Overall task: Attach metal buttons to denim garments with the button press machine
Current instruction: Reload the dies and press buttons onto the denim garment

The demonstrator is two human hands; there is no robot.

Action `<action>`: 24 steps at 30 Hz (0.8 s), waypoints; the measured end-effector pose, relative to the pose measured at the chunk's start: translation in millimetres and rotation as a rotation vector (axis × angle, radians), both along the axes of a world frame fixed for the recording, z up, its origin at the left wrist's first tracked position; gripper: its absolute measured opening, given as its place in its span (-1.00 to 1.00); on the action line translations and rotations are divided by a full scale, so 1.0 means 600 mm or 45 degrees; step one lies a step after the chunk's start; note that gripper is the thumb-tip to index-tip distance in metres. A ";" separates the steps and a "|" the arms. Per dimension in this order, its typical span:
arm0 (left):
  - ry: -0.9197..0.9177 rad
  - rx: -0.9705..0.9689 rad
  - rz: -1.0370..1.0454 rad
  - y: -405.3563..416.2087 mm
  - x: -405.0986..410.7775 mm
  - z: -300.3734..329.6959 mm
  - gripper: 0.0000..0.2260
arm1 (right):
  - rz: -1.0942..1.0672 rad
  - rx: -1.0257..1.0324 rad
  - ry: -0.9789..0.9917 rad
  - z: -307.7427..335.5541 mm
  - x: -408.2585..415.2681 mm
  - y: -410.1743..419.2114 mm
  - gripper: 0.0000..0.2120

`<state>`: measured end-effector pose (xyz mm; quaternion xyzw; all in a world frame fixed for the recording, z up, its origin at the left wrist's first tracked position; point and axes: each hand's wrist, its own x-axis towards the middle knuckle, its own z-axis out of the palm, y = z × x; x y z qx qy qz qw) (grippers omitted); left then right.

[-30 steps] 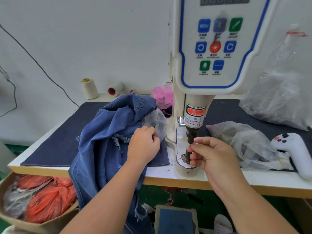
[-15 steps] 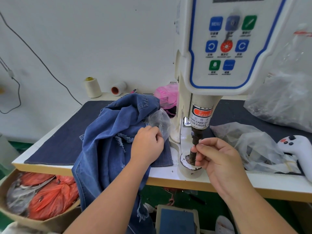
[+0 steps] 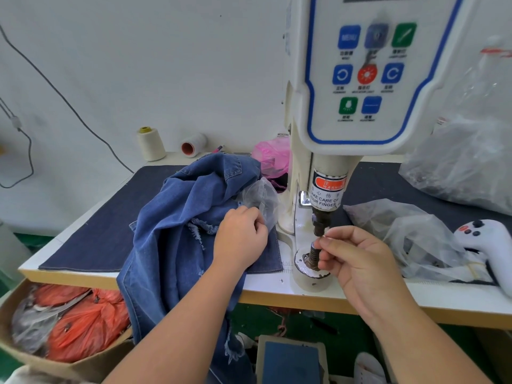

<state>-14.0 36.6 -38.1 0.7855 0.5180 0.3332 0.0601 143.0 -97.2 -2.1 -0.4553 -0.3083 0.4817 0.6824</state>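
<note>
Two hands at work. Right hand [image 3: 357,261]: thumb and forefinger pinch a small metal button [image 3: 323,237] just beside the gap between the upper punch [image 3: 319,225] and the lower die post [image 3: 314,254]; the other fingers curl loosely. Button too small to tell its facing. Punch and die post share one upright axis, punch tip pointing down, post pointing up from a round base [image 3: 310,275] near the table's front edge.

Left hand [image 3: 240,239]: knuckles up, fingers curled into the denim garment [image 3: 191,225] and against a clear plastic bag [image 3: 261,200] at its right side. Garment is heaped left of the press, its length running from mid-table over the front edge and hanging down.

Change since the earlier frame: right hand has drawn slightly back from the post, so the fingertips and button now show clear of it; left hand keeps its place.

Button press machine [image 3: 357,79]: cream body, blue-rimmed panel of buttons, red warning label on the ram.

Table [image 3: 277,293]: pale top, wood front edge, dark denim mat [image 3: 91,239]. Rear edge: two thread cones [image 3: 151,144], pink bag [image 3: 273,155]. Right side: clear bags [image 3: 410,234], white controller [image 3: 490,245]. Below the left front corner: cardboard box [image 3: 25,353] of orange bags. White wall, hanging cable [image 3: 69,106].
</note>
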 end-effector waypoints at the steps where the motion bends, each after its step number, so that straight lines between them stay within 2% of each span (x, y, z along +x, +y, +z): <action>1: -0.002 0.000 0.003 0.000 0.000 0.000 -0.90 | 0.007 -0.005 -0.002 0.003 0.000 0.001 -0.82; 10: 0.005 -0.005 -0.010 0.001 0.000 0.001 -0.91 | -0.098 -0.005 -0.324 0.007 -0.001 -0.001 -0.75; 12: 0.006 -0.002 -0.012 0.000 0.000 0.001 -0.91 | -0.102 -0.014 -0.312 0.005 -0.004 -0.002 -0.74; 17: 0.001 0.004 -0.011 0.000 0.000 0.000 -0.91 | -0.095 -0.085 -0.058 0.008 -0.011 -0.002 -0.79; 24: -0.001 0.000 0.008 0.001 0.000 -0.001 -0.91 | -0.160 -0.086 -0.117 0.017 -0.021 -0.013 -0.76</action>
